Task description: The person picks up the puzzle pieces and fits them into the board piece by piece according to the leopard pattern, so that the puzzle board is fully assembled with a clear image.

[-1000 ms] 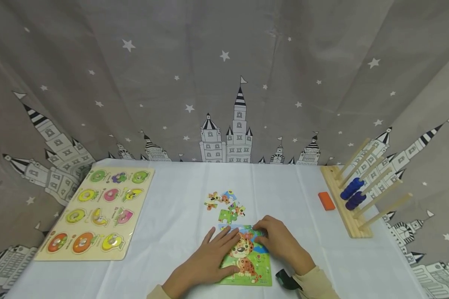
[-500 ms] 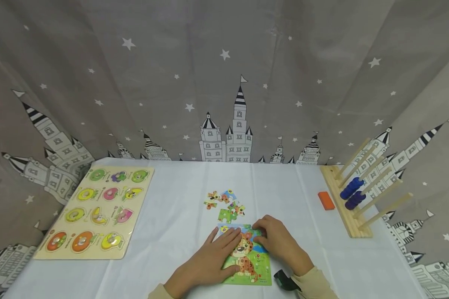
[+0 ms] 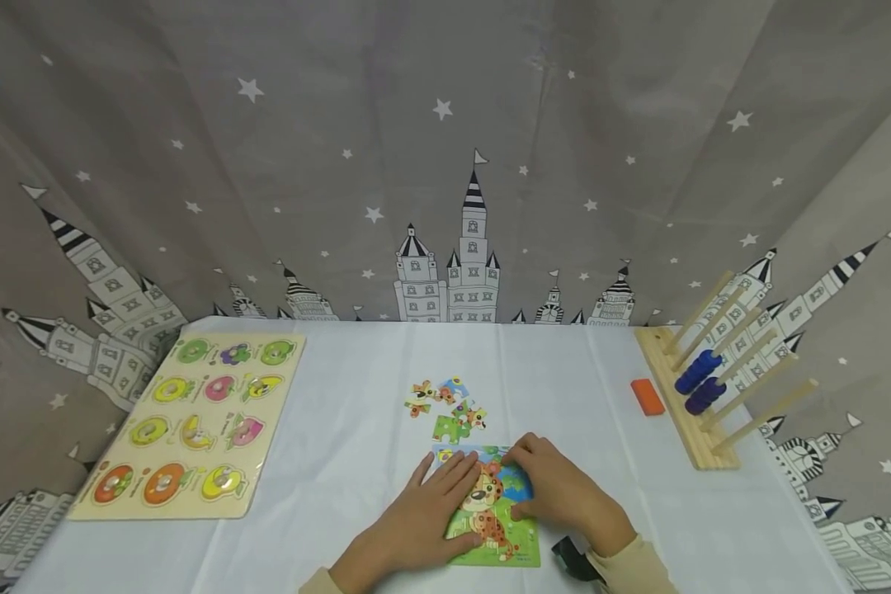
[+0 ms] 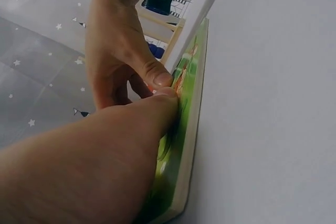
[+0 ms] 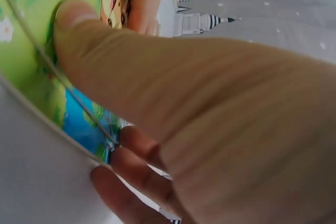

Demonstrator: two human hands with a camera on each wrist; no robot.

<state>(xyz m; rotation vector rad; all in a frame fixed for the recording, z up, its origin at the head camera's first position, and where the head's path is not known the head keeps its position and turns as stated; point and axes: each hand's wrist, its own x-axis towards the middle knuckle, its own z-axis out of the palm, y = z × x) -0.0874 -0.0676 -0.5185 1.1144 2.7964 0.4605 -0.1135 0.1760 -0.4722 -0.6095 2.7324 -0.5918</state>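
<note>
A jigsaw puzzle board (image 3: 493, 528) with a spotted leopard cub on green and blue lies at the table's front middle. My left hand (image 3: 416, 511) rests over its left part, fingers stretched across the picture and thumb near the cub's body. At the right side, my right hand (image 3: 568, 495) holds the board, its fingers curled at the far right edge. In the right wrist view its thumb (image 5: 79, 24) presses on the green face of the puzzle. Both hands cover parts of the picture. Just beyond the board lie several loose puzzle pieces (image 3: 451, 427).
On the left lies a wooden fruit peg puzzle (image 3: 181, 412). A wooden stand with upright pegs (image 3: 701, 437) is at the right, with blue and purple rings (image 3: 700, 371) on it. Beside it lies an orange block (image 3: 648, 398). A grey curtain (image 3: 564, 107) hangs behind the white table.
My right hand has shifted slightly toward me and right; its thumb has slid down from the blue area to the green. My left hand has barely moved.
</note>
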